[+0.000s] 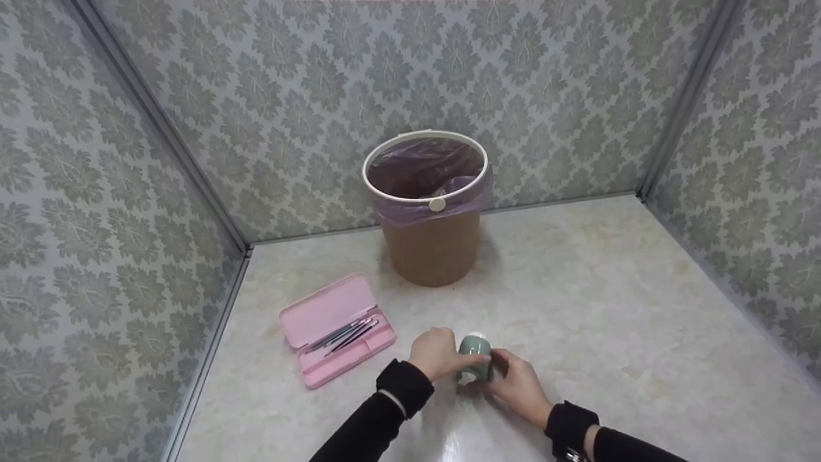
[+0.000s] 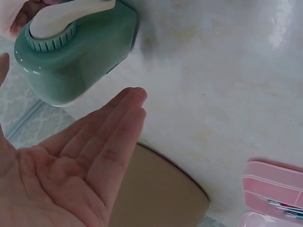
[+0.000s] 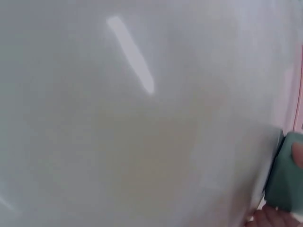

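Note:
A green pump bottle (image 1: 475, 347) with a white pump head (image 2: 71, 16) and a ribbed green collar is at the front middle of the table. My right hand (image 1: 518, 385) grips it from the right. In the right wrist view a thumb lies on the green side (image 3: 283, 182), with fingertips at its lower edge. Just left of the bottle is my left hand (image 1: 437, 354), its thumb reaching across in front of the bottle in the head view. The left wrist view shows that palm (image 2: 66, 184) with its fingers straight and together, beside the bottle.
A pink pencil case (image 1: 327, 298) lies with its lid up on the left, several pens and pencils (image 1: 346, 335) inside. Behind stands a brown bin (image 1: 433, 247) with a white rim and a purple liner bag. Patterned walls (image 1: 423, 64) enclose the table's back and sides.

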A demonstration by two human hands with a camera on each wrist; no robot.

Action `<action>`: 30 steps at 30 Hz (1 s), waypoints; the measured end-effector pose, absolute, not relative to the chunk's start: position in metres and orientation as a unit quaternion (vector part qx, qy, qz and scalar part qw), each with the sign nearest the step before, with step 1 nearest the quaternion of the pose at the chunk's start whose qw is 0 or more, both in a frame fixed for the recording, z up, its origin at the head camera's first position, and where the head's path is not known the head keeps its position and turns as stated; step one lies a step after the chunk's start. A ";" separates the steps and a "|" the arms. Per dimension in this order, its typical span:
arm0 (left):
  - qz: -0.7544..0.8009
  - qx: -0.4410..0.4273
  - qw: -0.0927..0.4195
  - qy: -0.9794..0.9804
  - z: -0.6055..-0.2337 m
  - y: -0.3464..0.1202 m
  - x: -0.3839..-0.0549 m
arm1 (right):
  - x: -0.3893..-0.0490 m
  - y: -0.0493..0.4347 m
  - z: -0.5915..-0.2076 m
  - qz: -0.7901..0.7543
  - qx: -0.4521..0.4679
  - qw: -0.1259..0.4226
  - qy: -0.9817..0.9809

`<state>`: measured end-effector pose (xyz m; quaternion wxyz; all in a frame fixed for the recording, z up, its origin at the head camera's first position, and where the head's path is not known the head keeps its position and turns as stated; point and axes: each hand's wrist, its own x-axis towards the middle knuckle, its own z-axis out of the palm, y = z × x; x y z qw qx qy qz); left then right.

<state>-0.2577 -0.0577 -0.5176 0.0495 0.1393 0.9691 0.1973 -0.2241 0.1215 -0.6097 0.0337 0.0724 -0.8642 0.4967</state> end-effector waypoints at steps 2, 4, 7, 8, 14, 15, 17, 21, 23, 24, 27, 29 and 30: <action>0.172 0.122 0.036 0.977 -0.519 -0.050 -0.256 | -0.222 0.118 -0.608 0.496 0.061 0.034 -0.866; 0.153 0.113 0.025 0.981 -0.520 -0.044 -0.255 | -0.220 0.115 -0.606 0.495 0.047 0.023 -0.867; 0.130 0.110 0.010 0.985 -0.522 -0.038 -0.254 | -0.219 0.114 -0.604 0.493 0.032 -0.001 -0.870; 0.122 0.109 0.008 0.986 -0.522 -0.036 -0.253 | -0.219 0.114 -0.604 0.490 0.028 -0.006 -0.871; 0.101 0.105 -0.004 0.989 -0.521 -0.030 -0.254 | -0.219 0.115 -0.607 0.489 0.037 0.012 -0.872; 0.105 0.105 -0.003 0.989 -0.521 -0.030 -0.255 | -0.219 0.115 -0.607 0.491 0.038 0.011 -0.870; 0.113 0.106 0.006 0.988 -0.520 -0.030 -0.255 | -0.218 0.116 -0.607 0.494 0.039 0.007 -0.869; 0.129 0.114 0.025 0.985 -0.516 -0.031 -0.256 | -0.217 0.122 -0.606 0.498 0.059 -0.001 -0.865; 0.133 0.124 0.033 0.983 -0.511 -0.032 -0.256 | -0.217 0.127 -0.606 0.499 0.079 -0.004 -0.863; 0.135 0.130 0.038 0.982 -0.509 -0.033 -0.256 | -0.218 0.130 -0.607 0.501 0.088 -0.007 -0.861; 0.130 0.149 0.058 0.979 -0.504 -0.034 -0.258 | -0.223 0.140 -0.606 0.505 0.114 -0.024 -0.855; 0.125 0.163 0.075 0.976 -0.501 -0.034 -0.259 | -0.227 0.147 -0.605 0.502 0.129 -0.033 -0.855; 0.123 0.170 0.083 0.974 -0.500 -0.034 -0.260 | -0.229 0.150 -0.605 0.500 0.137 -0.038 -0.854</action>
